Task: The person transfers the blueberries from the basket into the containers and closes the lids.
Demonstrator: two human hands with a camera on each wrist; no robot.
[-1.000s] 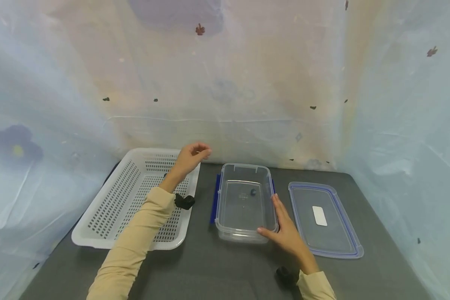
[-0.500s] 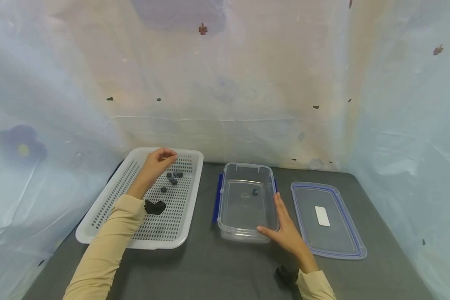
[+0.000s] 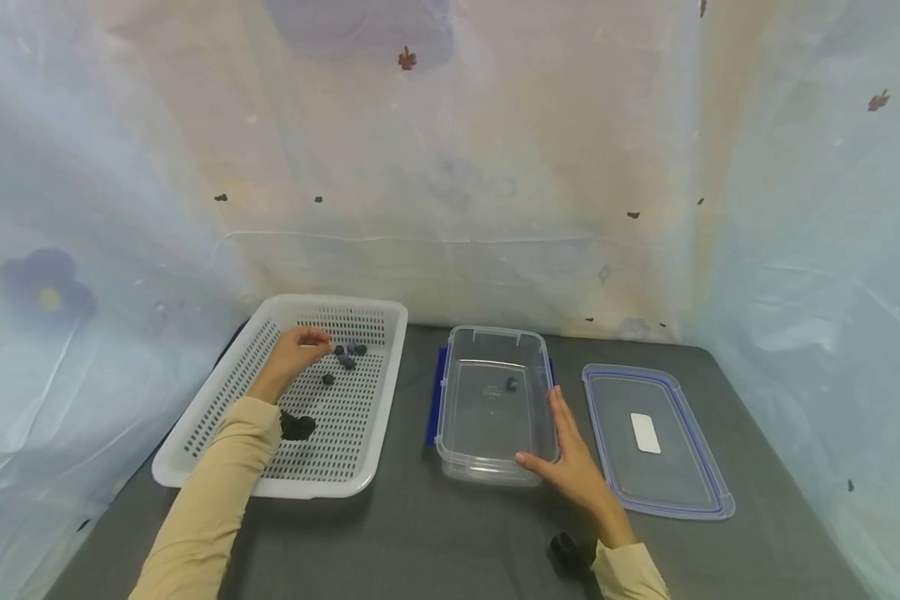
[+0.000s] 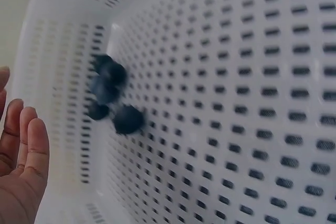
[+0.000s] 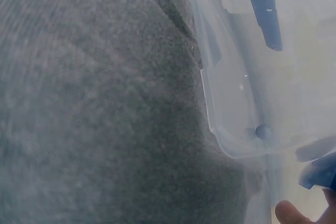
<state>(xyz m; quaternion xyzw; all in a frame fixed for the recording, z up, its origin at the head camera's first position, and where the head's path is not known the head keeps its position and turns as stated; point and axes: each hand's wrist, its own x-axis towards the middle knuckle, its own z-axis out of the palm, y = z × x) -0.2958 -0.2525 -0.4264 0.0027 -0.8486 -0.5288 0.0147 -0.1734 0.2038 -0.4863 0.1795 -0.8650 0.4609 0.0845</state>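
Observation:
My left hand [image 3: 291, 357] is over a white slotted basket [image 3: 345, 425], just left of several blueberries [image 3: 348, 363]. In the left wrist view its fingertips [image 4: 37, 135] are loosely bent and apart from the blueberries [image 4: 128, 119]; nothing shows between them. One blueberry lies nearer the basket's middle. With fingers extended, my right hand [image 3: 573, 467] rests against the right side of a clear plastic container [image 3: 480, 429], its thumb at the near rim. A single blueberry [image 3: 512, 384] sits inside, and the right wrist view shows that blueberry [image 5: 263, 131] through the wall.
A clear lid [image 3: 622, 450] with a blue seal and white label lies flat right of the container. Blue side clips [image 3: 435, 400] stick out from the container. Everything stands on a dark grey table [image 3: 420, 542], with a patterned plastic sheet [image 3: 450, 167] behind.
My left hand has moved left from above the basket's right edge, then lowered toward the blueberries, uncovering them to view. My right hand has stayed on the container.

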